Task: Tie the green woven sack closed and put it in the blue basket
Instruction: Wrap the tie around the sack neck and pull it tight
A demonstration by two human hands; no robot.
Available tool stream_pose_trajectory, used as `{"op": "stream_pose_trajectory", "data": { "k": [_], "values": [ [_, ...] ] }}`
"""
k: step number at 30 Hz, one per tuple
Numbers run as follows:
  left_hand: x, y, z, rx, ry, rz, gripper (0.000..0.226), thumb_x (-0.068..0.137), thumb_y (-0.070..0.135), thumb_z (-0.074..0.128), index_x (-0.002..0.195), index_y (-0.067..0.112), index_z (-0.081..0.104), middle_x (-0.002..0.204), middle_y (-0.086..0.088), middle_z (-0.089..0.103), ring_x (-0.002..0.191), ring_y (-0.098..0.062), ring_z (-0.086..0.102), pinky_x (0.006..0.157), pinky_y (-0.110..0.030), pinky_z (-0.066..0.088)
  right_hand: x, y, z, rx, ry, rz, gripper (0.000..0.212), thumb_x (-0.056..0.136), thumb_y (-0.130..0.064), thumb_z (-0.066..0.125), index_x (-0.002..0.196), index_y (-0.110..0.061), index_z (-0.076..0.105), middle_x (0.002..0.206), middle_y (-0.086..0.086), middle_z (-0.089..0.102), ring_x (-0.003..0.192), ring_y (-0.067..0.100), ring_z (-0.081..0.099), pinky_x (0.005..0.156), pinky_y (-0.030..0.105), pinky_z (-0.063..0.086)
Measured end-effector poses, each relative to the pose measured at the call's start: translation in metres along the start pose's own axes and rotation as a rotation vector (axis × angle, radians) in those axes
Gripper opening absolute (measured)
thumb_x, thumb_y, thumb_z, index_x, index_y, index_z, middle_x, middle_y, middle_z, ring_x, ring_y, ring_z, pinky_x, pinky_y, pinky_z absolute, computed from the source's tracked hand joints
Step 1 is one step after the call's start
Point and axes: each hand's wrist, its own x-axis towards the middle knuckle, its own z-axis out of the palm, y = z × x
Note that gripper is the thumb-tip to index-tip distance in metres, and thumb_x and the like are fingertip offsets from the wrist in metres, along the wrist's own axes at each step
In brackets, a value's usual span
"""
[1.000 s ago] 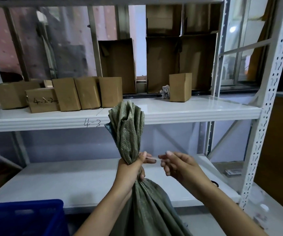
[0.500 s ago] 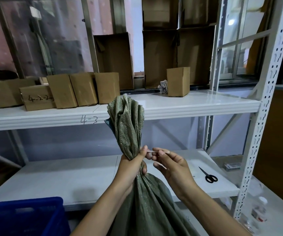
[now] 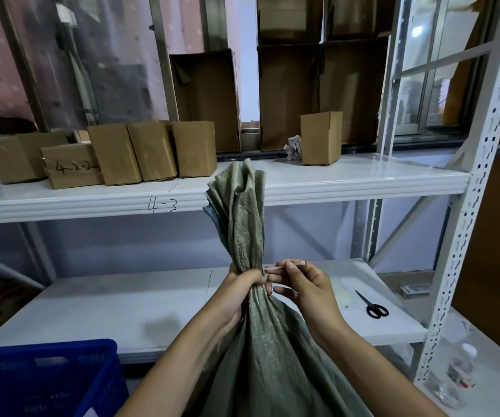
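The green woven sack (image 3: 268, 353) stands upright in front of me, its mouth gathered into a bunch that fans out above my fist. My left hand (image 3: 244, 284) is clenched around the sack's neck. Just right of the neck, my right hand (image 3: 301, 285) pinches a thin pale tie strip (image 3: 285, 264) between thumb and fingers, its end touching the neck. The blue basket (image 3: 50, 377) sits at the lower left, below the lower shelf edge.
Black scissors (image 3: 373, 307) lie on the lower white shelf (image 3: 122, 302) at the right. Several cardboard boxes (image 3: 152, 152) line the upper shelf. A perforated white upright (image 3: 465, 236) stands at the right, with a clear bottle (image 3: 460, 377) beside it.
My right hand moved in toward the sack's neck and now pinches the tie strip against it. My left hand kept its grip. The view shifted slightly, showing the scissors.
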Motion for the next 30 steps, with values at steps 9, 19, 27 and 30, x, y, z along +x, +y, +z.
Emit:
{"op": "stream_pose_trajectory", "data": {
  "k": [9,19,27,30],
  "values": [
    [0.0,-0.01,-0.011,0.133,-0.036,0.137,0.02,0.088,0.006,0.057,0.101,0.015,0.069,0.104,-0.003,0.075,0.108,-0.015,0.065,0.094,-0.025,0.047,0.007,0.006,-0.008,-0.185,0.005,0.042,0.014,0.098,-0.015,0.047,0.092,-0.008,0.059,0.081,0.0,0.077,0.065,0.007,0.063,0.056,0.019,0.046],
    [-0.003,-0.01,-0.003,0.146,-0.038,0.251,0.021,0.081,0.002,0.066,0.097,0.013,0.073,0.097,0.001,0.077,0.096,-0.011,0.07,0.08,-0.018,0.052,0.008,0.007,-0.003,-0.146,0.025,0.069,0.027,0.096,-0.009,0.051,0.072,-0.015,0.064,0.067,-0.001,0.066,0.06,0.008,0.065,0.052,0.019,0.049],
    [0.002,-0.012,0.002,0.019,0.231,0.321,0.006,0.077,0.0,0.069,0.083,0.002,0.072,0.071,-0.002,0.076,0.068,-0.014,0.072,0.062,-0.021,0.054,0.01,0.007,-0.002,-0.203,0.046,-0.006,0.02,0.095,-0.015,0.053,0.081,-0.016,0.066,0.071,-0.005,0.065,0.059,0.0,0.06,0.053,0.011,0.043],
    [0.004,-0.012,0.001,-0.115,0.23,0.261,0.013,0.079,0.003,0.068,0.088,-0.007,0.069,0.083,-0.02,0.075,0.076,-0.031,0.073,0.071,-0.036,0.058,0.01,0.007,-0.003,-0.189,0.044,-0.062,0.019,0.096,-0.014,0.052,0.082,-0.015,0.065,0.07,-0.003,0.066,0.063,0.006,0.06,0.061,0.022,0.044]
  ]
}}
